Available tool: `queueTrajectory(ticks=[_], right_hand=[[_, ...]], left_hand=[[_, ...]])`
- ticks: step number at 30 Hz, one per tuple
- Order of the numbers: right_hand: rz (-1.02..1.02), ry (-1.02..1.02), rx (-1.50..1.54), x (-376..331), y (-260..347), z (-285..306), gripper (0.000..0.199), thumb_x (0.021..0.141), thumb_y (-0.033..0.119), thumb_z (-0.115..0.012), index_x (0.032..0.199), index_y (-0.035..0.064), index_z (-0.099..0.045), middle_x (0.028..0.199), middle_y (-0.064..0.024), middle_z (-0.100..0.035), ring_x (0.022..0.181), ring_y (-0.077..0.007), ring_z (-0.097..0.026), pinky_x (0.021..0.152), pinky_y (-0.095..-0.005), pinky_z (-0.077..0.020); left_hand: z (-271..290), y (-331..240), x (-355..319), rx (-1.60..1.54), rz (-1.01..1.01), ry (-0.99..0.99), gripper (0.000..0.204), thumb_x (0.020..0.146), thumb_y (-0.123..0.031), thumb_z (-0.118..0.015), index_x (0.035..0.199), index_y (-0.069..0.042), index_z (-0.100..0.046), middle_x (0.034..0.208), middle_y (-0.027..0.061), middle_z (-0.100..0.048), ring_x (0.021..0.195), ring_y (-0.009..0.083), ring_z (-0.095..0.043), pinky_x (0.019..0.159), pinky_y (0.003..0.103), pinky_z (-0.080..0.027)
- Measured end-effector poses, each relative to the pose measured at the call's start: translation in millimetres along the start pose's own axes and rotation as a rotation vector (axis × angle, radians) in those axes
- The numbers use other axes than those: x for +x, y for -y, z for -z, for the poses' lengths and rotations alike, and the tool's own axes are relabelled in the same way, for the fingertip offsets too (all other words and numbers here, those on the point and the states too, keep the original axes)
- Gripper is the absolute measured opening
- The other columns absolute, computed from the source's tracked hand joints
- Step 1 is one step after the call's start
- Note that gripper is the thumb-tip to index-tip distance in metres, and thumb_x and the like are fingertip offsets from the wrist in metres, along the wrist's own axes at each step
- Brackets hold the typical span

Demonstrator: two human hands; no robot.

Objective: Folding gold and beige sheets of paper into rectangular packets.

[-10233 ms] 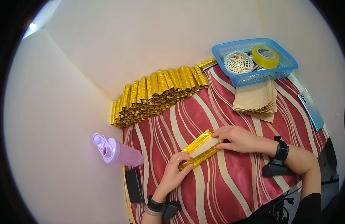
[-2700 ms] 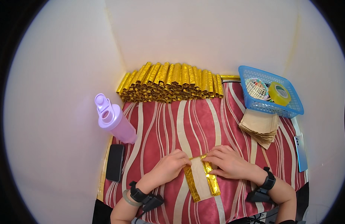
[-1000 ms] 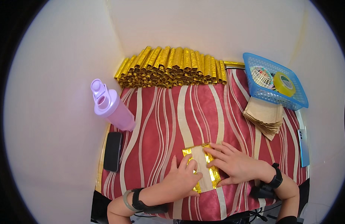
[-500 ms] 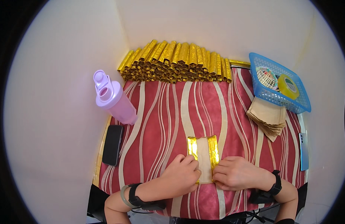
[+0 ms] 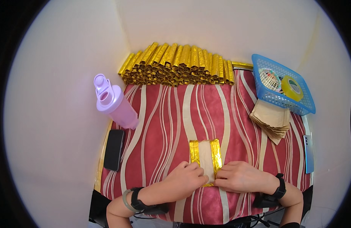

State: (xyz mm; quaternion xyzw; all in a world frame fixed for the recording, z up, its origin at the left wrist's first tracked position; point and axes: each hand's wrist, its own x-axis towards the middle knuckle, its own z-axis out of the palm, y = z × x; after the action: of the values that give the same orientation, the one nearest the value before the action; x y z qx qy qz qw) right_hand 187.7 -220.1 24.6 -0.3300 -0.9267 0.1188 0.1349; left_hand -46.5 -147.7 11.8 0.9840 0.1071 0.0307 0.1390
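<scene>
A sheet of gold foil paper [image 5: 205, 154] lies on the striped cloth in front of me, its pale tan back facing up. Both long sides are folded inward and show as shiny gold strips. My left hand [image 5: 186, 178] has its fingers bent and pressed together on the near left corner. At the near right corner, my right hand [image 5: 239, 176] pinches the paper in the same way. Between the hands a thin gold band shows along the near edge. My fingertips hide part of both corners.
Rolled gold paper tubes [image 5: 183, 57] are stacked along the back wall. A purple shaker bottle [image 5: 116, 104] and black phone [image 5: 114, 150] lie left. On the right are a blue basket [image 5: 272, 99] holding a tape roll [image 5: 292, 88], brown paper sheets [image 5: 270, 119] and a blue phone [image 5: 309, 154].
Both hands have come slightly closer together at the paper's near end. A gold band now shows along that near edge, where the tan back lay flat before.
</scene>
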Motion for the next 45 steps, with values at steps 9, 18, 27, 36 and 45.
queueTrajectory(ticks=[9,18,27,36,45], right_hand=[[0.003,-0.019,0.144,-3.9,-7.1,4.0,0.029,0.078,0.018,-0.063,0.102,0.0020,-0.065,0.095,-0.0083,-0.060,0.089,-0.0235,-0.060,0.077,-0.0360,-0.0495],[-0.065,-0.056,0.040,7.0,0.1,-14.9,0.045,0.088,0.026,-0.063,0.123,-0.0010,-0.059,0.119,-0.0117,-0.058,0.105,-0.0263,-0.056,0.094,-0.0362,-0.0459],[-0.356,-0.171,-0.142,7.0,-6.8,-10.9,0.051,0.090,0.031,-0.062,0.127,-0.0027,-0.056,0.130,-0.0142,-0.053,0.117,-0.0271,-0.052,0.099,-0.0400,-0.0426],[-0.647,-0.220,-0.362,-3.5,-25.6,-30.4,0.083,0.087,0.058,-0.059,0.135,-0.0092,-0.047,0.147,-0.0291,-0.038,0.138,-0.0398,-0.037,0.114,-0.0477,-0.0267],[-0.636,-0.180,-0.285,8.6,-19.7,-40.1,0.100,0.086,0.068,-0.053,0.144,-0.0106,-0.033,0.151,-0.0262,-0.036,0.141,-0.0332,-0.036,0.115,-0.0459,-0.0271]], left_hand=[[11.7,13.8,1.2,0.057,0.085,-0.045,0.016,0.079,-0.012,-0.065,0.094,-0.016,-0.070,0.090,0.0001,-0.057,0.095,0.0191,-0.054,0.081,0.035,-0.039],[6.9,41.7,12.9,0.227,0.324,-0.357,0.012,0.076,-0.010,-0.068,0.088,-0.009,-0.070,0.090,0.0024,-0.057,0.093,0.0222,-0.054,0.078,0.035,-0.043],[-12.5,0.6,15.5,0.574,0.344,-0.200,0.038,0.078,-0.013,-0.055,0.109,0.009,-0.063,0.102,0.0146,-0.058,0.099,0.0272,-0.054,0.083,0.038,-0.044],[-15.9,-2.7,15.4,0.527,0.381,-0.199,0.044,0.081,-0.022,-0.062,0.112,0.009,-0.062,0.108,0.0152,-0.058,0.107,0.0280,-0.052,0.090,0.042,-0.043],[-16.3,-5.7,17.5,0.545,0.417,-0.165,0.050,0.084,-0.029,-0.065,0.117,0.008,-0.060,0.114,0.0154,-0.057,0.115,0.0287,-0.050,0.095,0.051,-0.041]])
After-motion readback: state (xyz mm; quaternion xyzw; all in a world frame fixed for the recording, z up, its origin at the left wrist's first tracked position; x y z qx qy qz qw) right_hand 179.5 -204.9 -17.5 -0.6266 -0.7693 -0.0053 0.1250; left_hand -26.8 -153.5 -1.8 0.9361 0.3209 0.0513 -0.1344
